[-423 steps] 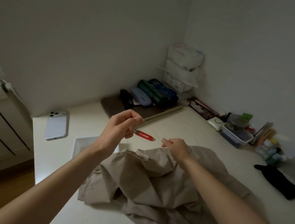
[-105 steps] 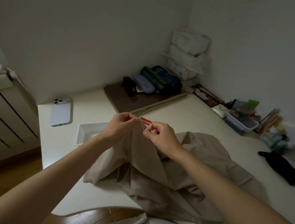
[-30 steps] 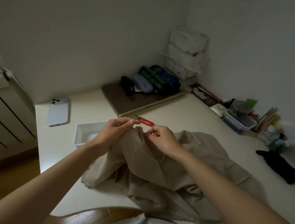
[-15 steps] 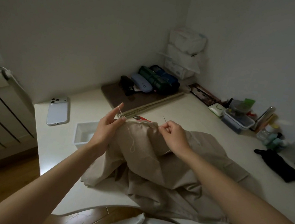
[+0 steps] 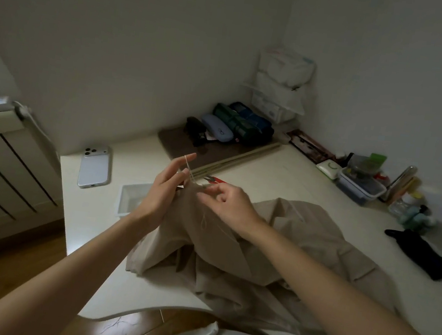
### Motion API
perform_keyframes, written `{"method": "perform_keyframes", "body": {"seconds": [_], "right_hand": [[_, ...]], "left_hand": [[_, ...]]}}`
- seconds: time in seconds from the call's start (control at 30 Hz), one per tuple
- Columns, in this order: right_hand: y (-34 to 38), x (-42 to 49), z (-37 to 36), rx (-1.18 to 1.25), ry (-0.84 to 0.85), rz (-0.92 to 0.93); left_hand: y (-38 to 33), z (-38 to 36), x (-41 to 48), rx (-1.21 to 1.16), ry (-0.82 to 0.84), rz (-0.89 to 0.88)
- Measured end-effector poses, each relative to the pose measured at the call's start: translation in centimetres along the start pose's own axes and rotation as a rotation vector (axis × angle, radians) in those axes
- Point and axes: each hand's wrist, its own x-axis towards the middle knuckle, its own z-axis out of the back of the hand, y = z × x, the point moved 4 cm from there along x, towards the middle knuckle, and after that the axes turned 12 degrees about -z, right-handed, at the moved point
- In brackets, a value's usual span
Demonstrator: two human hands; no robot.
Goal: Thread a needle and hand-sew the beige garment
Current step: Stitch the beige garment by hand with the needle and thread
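Desk [image 5: 283,181], dim room: one beige garment [image 5: 273,248] lies heaped before you, its raised fold between your two hands. Your left hand [image 5: 161,190] has its fingers stretched out and clenches nothing. Your right hand [image 5: 233,204] pinches the peak of the fold; whether a needle sits in that pinch cannot be told. One phone [image 5: 94,167] lies at 9 o'clock of the left hand, with one white tray [image 5: 128,197] at 8 o'clock. One pair of red snips [image 5: 214,179] is at 11 o'clock of the right hand. One thread [image 5: 189,171] runs taut from the fold towards 11 o'clock and loops over your left forefinger. The right hand is nearer the stitch, so any tightening pull probably follows that line.
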Motion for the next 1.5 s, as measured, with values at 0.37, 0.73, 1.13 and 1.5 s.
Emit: {"method": "perform_keyframes", "body": {"seconds": [0.37, 0.73, 1.13, 1.5], "right_hand": [[-0.3, -0.4, 0.2, -0.008, 0.015, -0.004], [-1.0, -0.4, 2.7, -0.012, -0.235, 0.003], [0.5, -0.5, 1.5, 0.062, -0.141, 0.096], [0.4, 0.6, 0.2, 0.012, -0.104, 0.028]], "left_hand": [[-0.2, 0.9, -0.7, 0.008, 0.043, 0.015], [0.3, 1.5, -0.9, 0.063, 0.078, 0.062], [0.1, 1.3, -0.3, 0.03, 0.045, 0.04], [0.5, 1.1, 0.1, 0.014, 0.038, 0.042]]}}
